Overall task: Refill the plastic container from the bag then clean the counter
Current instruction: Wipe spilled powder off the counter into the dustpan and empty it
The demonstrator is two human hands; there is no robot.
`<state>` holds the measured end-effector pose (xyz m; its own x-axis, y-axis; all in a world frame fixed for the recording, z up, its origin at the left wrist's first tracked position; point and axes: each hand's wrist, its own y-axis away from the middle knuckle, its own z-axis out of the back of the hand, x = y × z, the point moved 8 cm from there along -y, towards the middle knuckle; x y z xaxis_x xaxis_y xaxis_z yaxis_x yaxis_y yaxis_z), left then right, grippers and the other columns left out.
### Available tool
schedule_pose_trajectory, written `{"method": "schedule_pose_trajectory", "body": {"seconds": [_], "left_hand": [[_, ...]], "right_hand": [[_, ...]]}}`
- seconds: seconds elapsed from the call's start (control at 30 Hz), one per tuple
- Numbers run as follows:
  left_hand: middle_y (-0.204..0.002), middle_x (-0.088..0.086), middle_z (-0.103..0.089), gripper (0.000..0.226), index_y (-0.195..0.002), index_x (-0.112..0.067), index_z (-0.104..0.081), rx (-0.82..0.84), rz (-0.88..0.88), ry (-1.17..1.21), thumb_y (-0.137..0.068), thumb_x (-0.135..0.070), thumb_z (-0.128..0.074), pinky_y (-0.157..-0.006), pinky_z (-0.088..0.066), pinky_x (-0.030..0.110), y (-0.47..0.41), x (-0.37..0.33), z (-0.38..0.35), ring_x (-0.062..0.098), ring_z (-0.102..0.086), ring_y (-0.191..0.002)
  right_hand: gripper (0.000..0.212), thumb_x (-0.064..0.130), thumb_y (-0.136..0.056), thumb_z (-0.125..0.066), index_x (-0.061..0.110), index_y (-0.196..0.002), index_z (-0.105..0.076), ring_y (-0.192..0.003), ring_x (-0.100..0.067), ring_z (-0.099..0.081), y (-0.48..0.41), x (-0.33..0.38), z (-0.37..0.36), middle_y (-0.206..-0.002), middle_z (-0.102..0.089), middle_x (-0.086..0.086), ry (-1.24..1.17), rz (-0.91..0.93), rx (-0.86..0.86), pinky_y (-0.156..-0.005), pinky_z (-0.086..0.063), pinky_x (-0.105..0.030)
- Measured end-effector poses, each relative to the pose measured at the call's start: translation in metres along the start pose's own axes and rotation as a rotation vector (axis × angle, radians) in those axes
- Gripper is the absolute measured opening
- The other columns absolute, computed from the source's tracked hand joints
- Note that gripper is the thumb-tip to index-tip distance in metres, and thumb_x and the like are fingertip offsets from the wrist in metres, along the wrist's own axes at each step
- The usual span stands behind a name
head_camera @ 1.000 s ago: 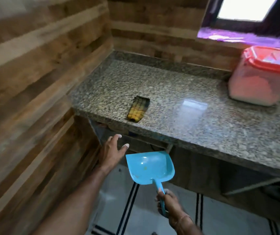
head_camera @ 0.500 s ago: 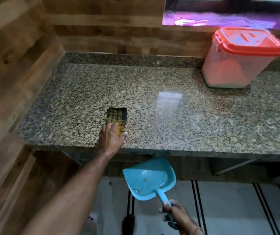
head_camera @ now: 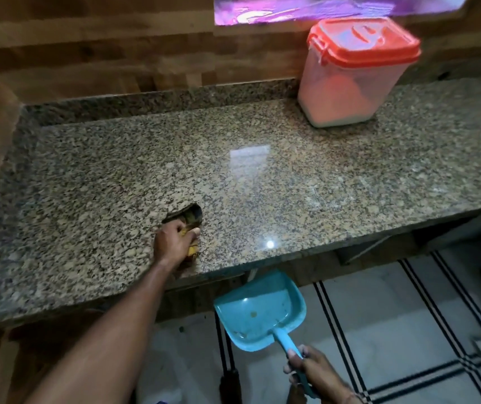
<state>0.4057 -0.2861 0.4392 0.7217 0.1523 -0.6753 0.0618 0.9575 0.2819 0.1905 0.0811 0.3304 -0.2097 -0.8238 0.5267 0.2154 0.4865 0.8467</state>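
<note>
My left hand [head_camera: 173, 240] is closed around a yellow and dark checked cloth [head_camera: 191, 217] near the front edge of the speckled granite counter [head_camera: 277, 182]. The cloth is bunched up and partly hidden by my fingers. My right hand [head_camera: 312, 371] grips the handle of a blue dustpan [head_camera: 258, 310], held below the counter's front edge with its mouth toward the counter. A few crumbs lie in the pan. The plastic container [head_camera: 350, 80], translucent with a red lid closed on top, stands at the back right of the counter. No bag is in view.
Wooden plank walls [head_camera: 87, 53] close the counter on the left and behind. A window ledge [head_camera: 291, 7] glows purple above the container. Below lies a white tiled floor [head_camera: 379, 330] with black stripes, and a dark handle [head_camera: 229, 386] stands near the dustpan.
My left hand went from reaching below the counter, to resting on the flat cloth, to gripping it bunched up. The dustpan stayed under the counter edge. The camera tilted down and shifted right.
</note>
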Motion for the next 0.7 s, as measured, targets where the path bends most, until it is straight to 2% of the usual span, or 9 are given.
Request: {"method": "schedule_pose_trajectory", "body": {"seconds": [0.07, 0.13, 0.23, 0.37, 0.47, 0.6, 0.7], "left_hand": [[-0.078, 0.005, -0.073, 0.022, -0.087, -0.019, -0.070, 0.038, 0.004, 0.087, -0.090, -0.041, -0.072, -0.058, -0.060, 0.034, 0.008, -0.010, -0.010, 0.025, -0.072, -0.070], [-0.079, 0.006, -0.074, 0.027, -0.090, -0.017, -0.075, 0.039, -0.014, 0.073, -0.093, -0.043, -0.068, -0.057, -0.054, 0.030, 0.014, -0.015, -0.018, 0.025, -0.071, -0.071], [-0.090, 0.007, -0.074, 0.029, -0.104, -0.016, -0.075, 0.020, -0.008, 0.065, -0.093, -0.042, -0.068, -0.068, -0.058, 0.035, 0.020, -0.020, -0.031, 0.026, -0.071, -0.080], [-0.100, 0.012, -0.073, 0.021, -0.096, -0.014, -0.075, -0.015, -0.033, 0.008, -0.091, -0.034, -0.070, -0.073, -0.043, 0.031, 0.029, -0.044, -0.052, 0.032, -0.066, -0.097], [-0.108, 0.014, -0.072, 0.018, -0.096, -0.016, -0.070, -0.036, -0.024, -0.040, -0.090, -0.032, -0.071, -0.078, -0.044, 0.035, 0.032, -0.055, -0.068, 0.034, -0.064, -0.102], [-0.109, 0.015, -0.069, 0.019, -0.099, -0.016, -0.068, -0.026, -0.042, -0.120, -0.092, -0.033, -0.070, -0.075, -0.041, 0.034, 0.037, -0.069, -0.093, 0.034, -0.062, -0.101], [-0.112, 0.014, -0.067, 0.024, -0.107, -0.012, -0.068, -0.040, -0.113, -0.218, -0.095, -0.033, -0.068, -0.075, -0.037, 0.034, 0.042, -0.088, -0.113, 0.033, -0.060, -0.102]], "right_hand": [[0.015, 0.021, -0.099, -0.060, 0.006, -0.096, -0.057, -0.057, -0.022, -0.059, 0.006, -0.001, 0.009, -0.076, -0.073, -0.011, -0.048, 0.003, -0.016, -0.058, -0.042, -0.028], [0.013, 0.021, -0.099, -0.058, 0.007, -0.101, -0.059, -0.057, -0.021, -0.057, 0.012, 0.001, 0.018, -0.076, -0.071, -0.010, -0.101, 0.000, -0.049, -0.057, -0.042, -0.027], [0.008, 0.019, -0.102, -0.055, 0.013, -0.098, -0.058, -0.053, -0.016, -0.056, 0.023, 0.004, 0.030, -0.074, -0.070, -0.008, -0.173, -0.002, -0.097, -0.051, -0.040, -0.022], [0.007, 0.016, -0.102, -0.055, 0.012, -0.096, -0.056, -0.052, -0.012, -0.058, 0.032, 0.002, 0.052, -0.082, -0.074, -0.002, -0.237, 0.037, -0.144, -0.051, -0.039, -0.023], [0.006, 0.012, -0.103, -0.052, 0.009, -0.098, -0.054, -0.058, -0.011, -0.057, 0.035, 0.003, 0.073, -0.089, -0.072, -0.001, -0.232, 0.046, -0.175, -0.055, -0.042, -0.024], [0.006, 0.007, -0.101, -0.048, 0.009, -0.101, -0.054, -0.055, -0.009, -0.048, 0.025, 0.009, 0.099, -0.078, -0.060, -0.002, -0.163, 0.106, -0.200, -0.049, -0.040, -0.017], [0.022, 0.022, -0.101, -0.053, 0.001, -0.105, -0.061, -0.056, -0.010, -0.046, 0.014, 0.010, 0.131, -0.068, -0.053, 0.000, -0.157, 0.143, -0.316, -0.052, -0.039, -0.022]]}}
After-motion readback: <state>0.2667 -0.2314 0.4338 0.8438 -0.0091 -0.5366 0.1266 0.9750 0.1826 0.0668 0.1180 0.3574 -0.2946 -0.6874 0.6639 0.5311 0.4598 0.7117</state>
